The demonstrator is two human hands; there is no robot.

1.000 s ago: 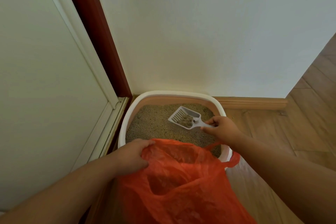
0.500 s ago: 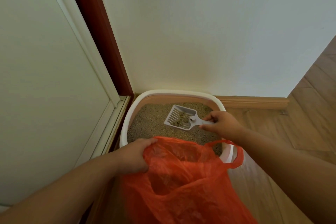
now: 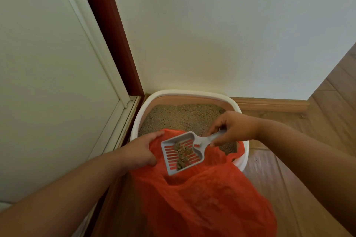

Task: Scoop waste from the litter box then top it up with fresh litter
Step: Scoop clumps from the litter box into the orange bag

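My right hand [image 3: 234,128] pinches the handle of the white slotted litter scoop [image 3: 182,152], which hangs over the open mouth of the orange plastic bag [image 3: 204,198] with brown clumps of waste [image 3: 183,155] lying in its tray. My left hand [image 3: 139,153] grips the bag's rim on the left side, holding it up against the near edge of the litter box [image 3: 146,102]. The box sits in the corner on the wooden floor [image 3: 316,121], tan litter [image 3: 183,116] showing beyond the bag.
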